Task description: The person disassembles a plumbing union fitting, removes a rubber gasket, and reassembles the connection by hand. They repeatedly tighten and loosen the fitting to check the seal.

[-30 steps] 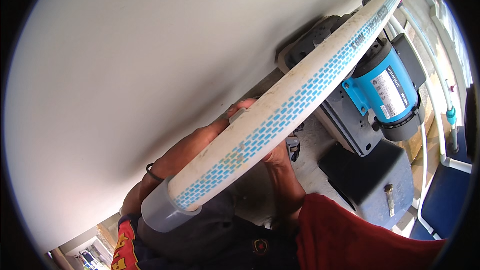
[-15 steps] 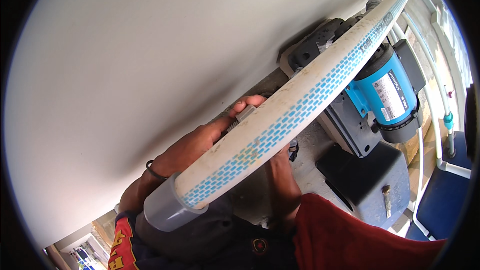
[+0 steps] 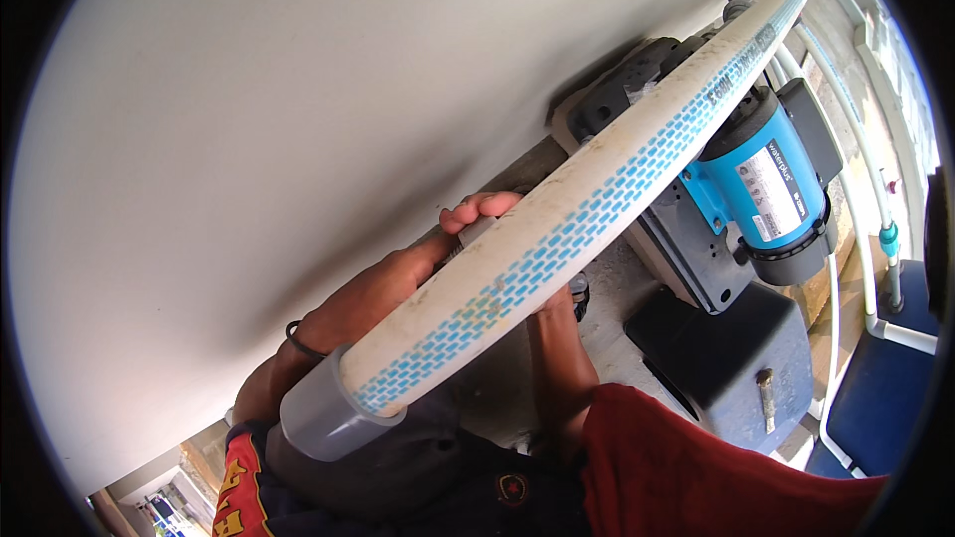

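A large white pipe [image 3: 537,249] with blue dashed markings slants across the view, a grey socket [image 3: 333,423] on its near end. Behind the pipe, my left hand [image 3: 426,257] has its fingers curled over a pale ribbed fitting [image 3: 479,230], partly hidden by the pipe. My right hand [image 3: 557,306] reaches up beneath the pipe. Its fingers are hidden there, so I cannot see what they hold. Close beside it is a small dark and clear object [image 3: 579,290], too covered to name.
A pale wall [image 3: 249,139] rises along the left. Right of the pipe stands a blue pump motor [image 3: 771,179] on a dark base [image 3: 686,249]. Nearer lies a black box-like cover [image 3: 736,358] with a slim brownish piece [image 3: 766,401] on it. Thin white pipes [image 3: 863,239] run at far right.
The fingers of my left hand have shifted slightly left with the pale fitting. Pipe, pump and cover also appear a little further left in the view.
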Demonstrator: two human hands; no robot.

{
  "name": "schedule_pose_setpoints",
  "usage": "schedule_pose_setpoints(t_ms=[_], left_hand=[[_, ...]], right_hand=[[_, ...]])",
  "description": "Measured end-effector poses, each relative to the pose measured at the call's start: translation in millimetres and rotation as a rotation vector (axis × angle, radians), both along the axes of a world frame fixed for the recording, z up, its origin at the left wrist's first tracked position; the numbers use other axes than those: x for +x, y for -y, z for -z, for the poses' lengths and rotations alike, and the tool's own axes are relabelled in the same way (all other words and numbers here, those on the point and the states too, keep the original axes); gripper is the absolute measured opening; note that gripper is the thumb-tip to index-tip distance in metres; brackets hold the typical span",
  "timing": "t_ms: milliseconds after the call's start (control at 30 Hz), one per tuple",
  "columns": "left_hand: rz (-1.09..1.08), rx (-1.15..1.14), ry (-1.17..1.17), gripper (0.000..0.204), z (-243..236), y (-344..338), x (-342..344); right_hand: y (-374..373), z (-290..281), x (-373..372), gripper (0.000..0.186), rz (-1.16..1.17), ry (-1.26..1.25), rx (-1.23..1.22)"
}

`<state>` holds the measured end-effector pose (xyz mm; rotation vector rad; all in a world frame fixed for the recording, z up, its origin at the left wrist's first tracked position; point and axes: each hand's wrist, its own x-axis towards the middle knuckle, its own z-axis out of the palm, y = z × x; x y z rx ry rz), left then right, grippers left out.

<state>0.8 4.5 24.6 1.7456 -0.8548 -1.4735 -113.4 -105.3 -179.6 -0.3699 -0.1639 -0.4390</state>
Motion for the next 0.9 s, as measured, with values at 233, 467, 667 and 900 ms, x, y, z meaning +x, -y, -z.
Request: schedule_pose_setpoints(t_ms=[233,467,667,900], left_hand=[[0.052,-0.039,0.049,0.055,-0.4,-3.5,2.5],[0.045,-0.07,0.06,0.05,7.4,-1.3,3.7],[0.043,-0.069,0.099,0.047,2.7,-0.5,1.1],[0.077,-0.002,0.116,0.042,7.1,-3.5,5.4]], right_hand=[[-0.8,-0.3,-1.2,0.062,-0.041,0.011,-0.024],[-7.0,-33.6,-10.3,0.104,0.128,-0.167,-0.214],[-22.7,-62.6,-21.9,0.104,0.21,-0.43,-0.153],[-13.8,-75.2,-22.4,0.079,0.251,-0.451,-0.269]])
